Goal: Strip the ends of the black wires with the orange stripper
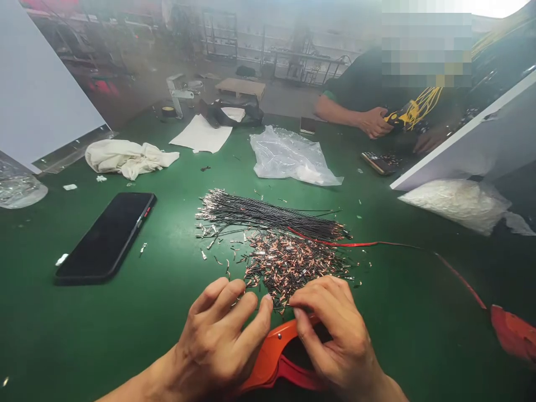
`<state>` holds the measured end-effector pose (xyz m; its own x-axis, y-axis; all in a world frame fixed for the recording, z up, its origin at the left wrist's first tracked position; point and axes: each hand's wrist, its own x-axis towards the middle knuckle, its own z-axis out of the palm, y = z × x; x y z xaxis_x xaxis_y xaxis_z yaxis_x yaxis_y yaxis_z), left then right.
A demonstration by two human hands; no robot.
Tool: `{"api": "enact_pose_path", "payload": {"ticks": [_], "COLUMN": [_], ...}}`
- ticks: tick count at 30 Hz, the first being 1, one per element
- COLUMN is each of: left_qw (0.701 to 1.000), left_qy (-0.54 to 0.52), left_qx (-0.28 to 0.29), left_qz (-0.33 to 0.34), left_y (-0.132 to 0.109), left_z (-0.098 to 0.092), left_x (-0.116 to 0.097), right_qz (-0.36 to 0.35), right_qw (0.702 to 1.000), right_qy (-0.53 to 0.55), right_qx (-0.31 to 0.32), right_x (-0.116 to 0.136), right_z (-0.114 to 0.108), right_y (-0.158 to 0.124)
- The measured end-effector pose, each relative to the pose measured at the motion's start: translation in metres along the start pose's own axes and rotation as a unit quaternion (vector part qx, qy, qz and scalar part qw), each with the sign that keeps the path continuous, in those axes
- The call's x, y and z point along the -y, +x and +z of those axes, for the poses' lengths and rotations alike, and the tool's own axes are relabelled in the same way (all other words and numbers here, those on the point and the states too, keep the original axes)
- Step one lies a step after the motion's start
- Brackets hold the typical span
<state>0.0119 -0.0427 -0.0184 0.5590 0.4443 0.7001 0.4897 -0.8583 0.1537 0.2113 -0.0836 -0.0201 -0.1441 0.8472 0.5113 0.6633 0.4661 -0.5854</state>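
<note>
My left hand (228,329) is curled over the near edge of a pile of short wire offcuts (293,259), black with bare copper ends. Its thumb is hidden, and whatever its fingers grip cannot be made out. Opposite it, my right hand (337,329) pinches thumb and forefinger together; anything between them is too small to name. An orange hand tool with red handles (278,343) lies under and between both hands, partly covered. Behind the offcuts lies a bundle of long black wires (268,212), with silver terminals at the left and copper ends at the right.
A phone (106,237) lies left, a white cloth (125,156) behind it. Beyond the wires are a plastic bag (293,156) and paper (203,134). A red strip (360,244) runs right towards a red object (513,329). Across the table, a co-worker's hand (374,123) holds yellow wires.
</note>
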Motion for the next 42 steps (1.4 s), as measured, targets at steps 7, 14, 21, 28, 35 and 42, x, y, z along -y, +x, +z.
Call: {"api": "enact_pose_path", "payload": {"ticks": [7, 14, 21, 28, 35, 42], "left_qw": [0.998, 0.998, 0.998, 0.997, 0.996, 0.996], "left_qy": [-0.021, -0.011, -0.001, 0.004, 0.013, 0.017], "left_qx": [0.045, 0.047, 0.045, 0.070, 0.085, 0.084], "left_qz": [0.024, 0.044, 0.045, 0.010, 0.013, 0.015], "left_y": [0.001, -0.001, -0.001, -0.007, -0.006, 0.000], "left_z": [0.002, 0.003, 0.004, 0.002, -0.001, -0.001], "left_x": [0.004, 0.002, 0.000, 0.002, 0.001, -0.001], "right_qz": [-0.007, -0.006, 0.015, 0.012, 0.028, 0.039], "right_qw": [1.000, 0.999, 0.999, 0.999, 0.997, 0.994], "right_qy": [-0.016, -0.041, -0.043, -0.043, -0.072, -0.095], "right_qx": [0.012, -0.013, -0.016, -0.012, -0.028, -0.042], "right_x": [0.005, 0.006, 0.003, 0.002, -0.003, -0.002], "right_z": [-0.001, 0.003, 0.010, 0.008, 0.003, 0.004], "right_y": [0.008, 0.006, 0.001, 0.002, 0.002, 0.004]}}
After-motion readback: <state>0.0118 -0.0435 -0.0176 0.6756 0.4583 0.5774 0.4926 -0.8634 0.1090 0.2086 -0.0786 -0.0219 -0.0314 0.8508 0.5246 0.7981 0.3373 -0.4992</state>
